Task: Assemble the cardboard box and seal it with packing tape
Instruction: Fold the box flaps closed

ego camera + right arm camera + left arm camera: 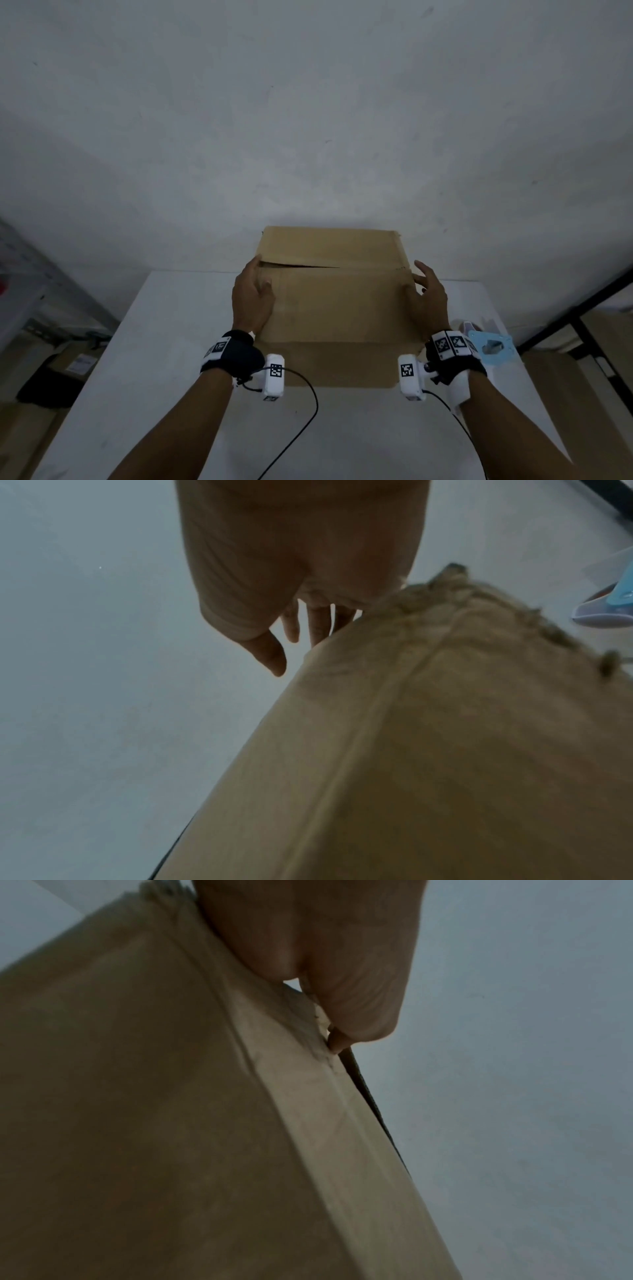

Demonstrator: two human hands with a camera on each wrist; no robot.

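At the far left, beyond the edge of the white rectangular table [164,342], dim shelving and a dark bag [44,380] sit low in the room. On the table, the left hand [251,296] grips the left edge of the flattened brown cardboard box [339,301], thumb on the near face and fingers wrapped behind the edge; the left wrist view shows the curled fingers [359,1010] pinching the folded edge where a narrow dark gap opens between the layers. The box stands tilted up from the table between the two hands, its lower flap resting on the tabletop near the person and its upper flap leaning toward the pale grey wall [308,120], with a slit open along the crease on the left half. The right hand [428,298] lies against the box's right edge with its fingers spread and mostly straight, the palm pressing the cardboard rather than closing on it; the right wrist view shows the fingers [291,626] extended past the frayed corner. Just right of that wrist, a light blue packing tape dispenser [493,346] lies on the table
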